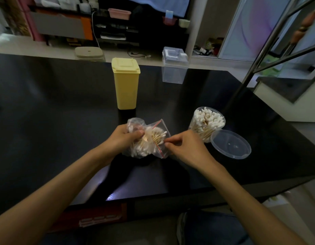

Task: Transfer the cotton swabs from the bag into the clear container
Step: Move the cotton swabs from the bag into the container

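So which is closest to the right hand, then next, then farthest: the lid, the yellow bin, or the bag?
From the right hand:
1. Bag, at its fingertips, to the left.
2. Lid, just to the right.
3. Yellow bin, farther back on the table.

Zip bag (149, 137): clear plastic w/ red seal line. Cotton swabs (140, 149): white tips, tan wooden sticks. Round container (206, 124) and lid (231, 144): clear. Lidded bin (126, 84): pale yellow. Table (47, 106): glossy black.
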